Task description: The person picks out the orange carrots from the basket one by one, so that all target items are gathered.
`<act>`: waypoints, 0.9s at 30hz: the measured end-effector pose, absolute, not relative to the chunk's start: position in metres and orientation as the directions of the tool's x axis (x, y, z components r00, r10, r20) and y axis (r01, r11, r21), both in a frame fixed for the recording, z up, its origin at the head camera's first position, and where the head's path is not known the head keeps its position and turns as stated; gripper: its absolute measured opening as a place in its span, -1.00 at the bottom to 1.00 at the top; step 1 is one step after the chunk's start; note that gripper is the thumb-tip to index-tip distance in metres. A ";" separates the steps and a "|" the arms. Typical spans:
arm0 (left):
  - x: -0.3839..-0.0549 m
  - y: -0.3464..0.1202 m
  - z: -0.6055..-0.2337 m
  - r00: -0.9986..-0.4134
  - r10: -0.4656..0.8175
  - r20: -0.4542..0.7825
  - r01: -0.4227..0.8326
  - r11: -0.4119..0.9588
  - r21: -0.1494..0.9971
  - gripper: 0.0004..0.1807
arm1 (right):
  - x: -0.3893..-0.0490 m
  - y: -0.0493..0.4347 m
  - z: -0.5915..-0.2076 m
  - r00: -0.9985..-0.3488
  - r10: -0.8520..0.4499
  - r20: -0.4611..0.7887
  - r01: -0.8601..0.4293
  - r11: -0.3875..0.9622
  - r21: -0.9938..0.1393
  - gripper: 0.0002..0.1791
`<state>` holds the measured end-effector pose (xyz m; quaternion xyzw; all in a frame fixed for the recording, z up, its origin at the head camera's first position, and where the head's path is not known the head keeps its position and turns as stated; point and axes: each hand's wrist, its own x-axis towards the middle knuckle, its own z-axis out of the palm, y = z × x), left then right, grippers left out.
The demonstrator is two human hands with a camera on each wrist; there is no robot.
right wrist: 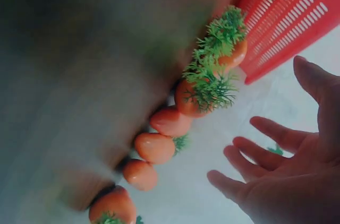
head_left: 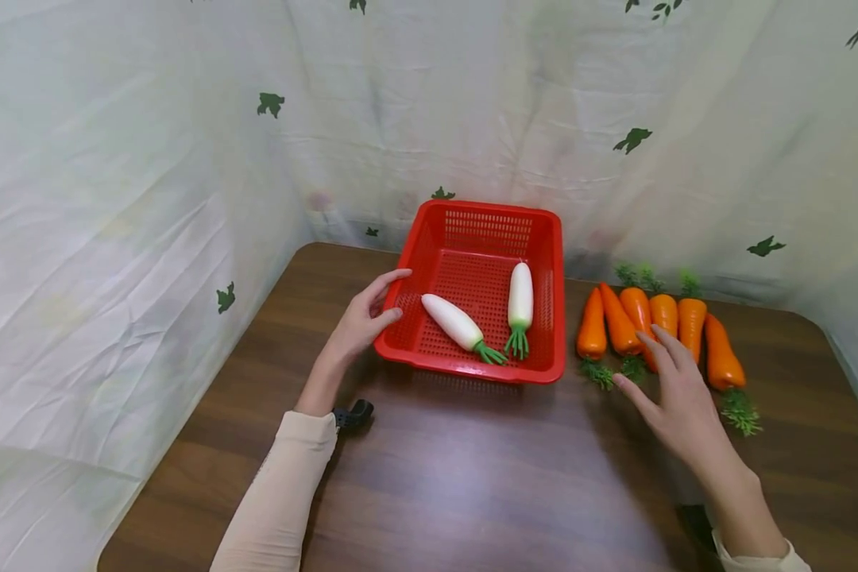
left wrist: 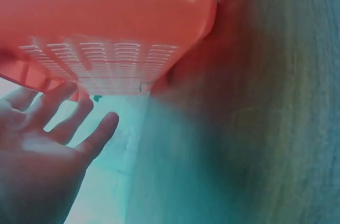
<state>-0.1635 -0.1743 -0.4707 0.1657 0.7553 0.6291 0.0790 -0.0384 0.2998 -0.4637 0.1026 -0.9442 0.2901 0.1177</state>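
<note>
A red plastic basket stands on the table with two white radishes in it. One radish lies slanted on the left, the other radish more upright on the right; both have green stems. My left hand is at the basket's left rim, its fingers extended and spread in the left wrist view. Over the row of orange carrots to the right of the basket hovers my right hand, fingers spread and holding nothing. Green tops stick out at both ends of the row, and the hand hides part of it.
The brown wooden table has rounded back corners. Behind it and along the left hangs a pale cloth with green leaf shapes. A black strap with a camera sits on the left wrist.
</note>
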 end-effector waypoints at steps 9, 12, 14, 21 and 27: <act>-0.162 -0.172 -0.466 -0.941 0.335 0.057 0.117 0.160 0.980 -0.25 | -0.026 0.315 -0.473 -0.950 -0.137 0.280 -0.251 0.869 -0.426 0.08; -0.162 -0.172 -0.466 -0.945 0.325 0.047 0.103 0.156 0.982 -0.25 | -0.024 0.319 -0.473 -0.961 -0.130 0.244 -0.222 0.890 -0.399 0.16; -0.162 -0.172 -0.467 -0.947 0.317 0.044 0.097 0.155 0.983 -0.25 | -0.024 0.321 -0.474 -0.965 -0.126 0.229 -0.210 0.895 -0.393 0.17; -0.160 -0.173 -0.469 -0.952 0.304 0.035 0.077 0.129 0.989 -0.24 | -0.023 0.332 -0.475 -0.972 -0.097 0.214 -0.179 0.897 -0.405 0.17; -0.160 -0.171 -0.470 -0.946 0.323 0.042 0.091 0.140 0.986 -0.23 | -0.023 0.345 -0.475 -0.973 -0.067 0.222 -0.153 0.904 -0.400 0.15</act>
